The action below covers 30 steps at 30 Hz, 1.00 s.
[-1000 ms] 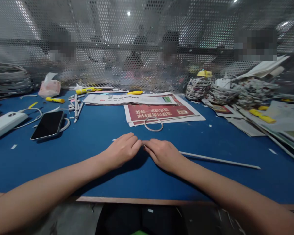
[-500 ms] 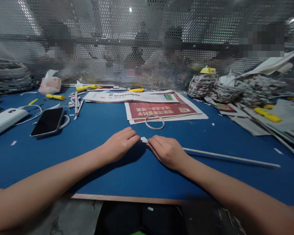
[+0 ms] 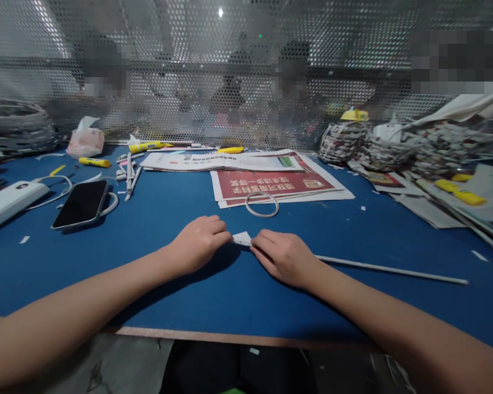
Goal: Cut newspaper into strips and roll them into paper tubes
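Note:
My left hand (image 3: 200,241) is closed, its fingertips pinching the left end of a rolled paper stick (image 3: 390,268). Between my hands a small white triangular flap of its paper (image 3: 242,238) stands out, unrolled. My right hand (image 3: 285,256) is also closed, fingers pressed round the stick just right of that flap. From behind my right hand the thin pale stick runs out to the right, low over the blue table. Beyond my hands lies a pale ring (image 3: 262,204), partly on a red printed newspaper (image 3: 275,183). My fingers hide part of the paper they grip.
On the left are a phone (image 3: 81,203), a white power bank (image 3: 14,205) and a tissue pack (image 3: 85,141). Yellow glue sticks (image 3: 94,162) and short paper rolls (image 3: 128,175) lie nearby. Woven paper baskets (image 3: 340,143) stand at the back right, before a perforated metal screen (image 3: 197,104).
My hands have moved slightly apart, and more of the white paper flap shows between them. The stick's right part has shifted a little downward.

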### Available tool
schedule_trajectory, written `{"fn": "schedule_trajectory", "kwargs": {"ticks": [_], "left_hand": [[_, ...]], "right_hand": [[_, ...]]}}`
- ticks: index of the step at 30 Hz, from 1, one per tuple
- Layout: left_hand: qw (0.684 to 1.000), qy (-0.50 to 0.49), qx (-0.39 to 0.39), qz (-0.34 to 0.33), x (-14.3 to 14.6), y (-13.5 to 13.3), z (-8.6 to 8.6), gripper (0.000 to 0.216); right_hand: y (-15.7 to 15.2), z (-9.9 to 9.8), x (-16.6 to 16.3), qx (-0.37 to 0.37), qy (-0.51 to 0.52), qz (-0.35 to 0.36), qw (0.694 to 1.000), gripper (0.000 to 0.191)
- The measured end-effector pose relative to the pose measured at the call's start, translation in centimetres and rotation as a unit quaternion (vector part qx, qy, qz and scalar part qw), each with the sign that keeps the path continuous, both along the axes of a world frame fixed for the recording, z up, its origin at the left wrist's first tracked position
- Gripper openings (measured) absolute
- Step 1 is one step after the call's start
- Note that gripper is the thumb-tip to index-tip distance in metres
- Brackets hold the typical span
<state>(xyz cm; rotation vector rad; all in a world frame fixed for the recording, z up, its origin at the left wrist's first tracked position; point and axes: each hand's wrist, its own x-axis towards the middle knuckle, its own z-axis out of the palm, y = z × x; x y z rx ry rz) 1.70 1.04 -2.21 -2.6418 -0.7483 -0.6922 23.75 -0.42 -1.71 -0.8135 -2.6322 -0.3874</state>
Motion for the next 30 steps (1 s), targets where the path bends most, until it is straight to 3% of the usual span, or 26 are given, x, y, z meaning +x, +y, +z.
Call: {"fn": "schedule_trajectory", "kwargs": {"ticks": [9,15,26,30], "left_hand": [[0.982,-0.069,-0.174,-0.019,-0.3,0.2,-0.4,0.014],[0.966,-0.004,-0.258,-0.004,-0.1,-0.4,0.1,0.019],[0.965,0.030,-0.257,0.037,0.1,-0.7,0.2,0.020],[0.966,0.053,-0.250,0.038,0.0,-1.0,0.4,0.024]], "right_hand": [[0.2,-0.5,0.1,0.042,-0.039,-0.003,0.998,0.026],[0.2,-0.7,0.2,-0.042,-0.027,-0.004,0.999,0.023],[0.5,-0.5,0.1,-0.169,0.078,0.014,0.982,0.014],[0.3,-0.6,0.4,-0.166,0.064,0.014,0.984,0.018]]}}
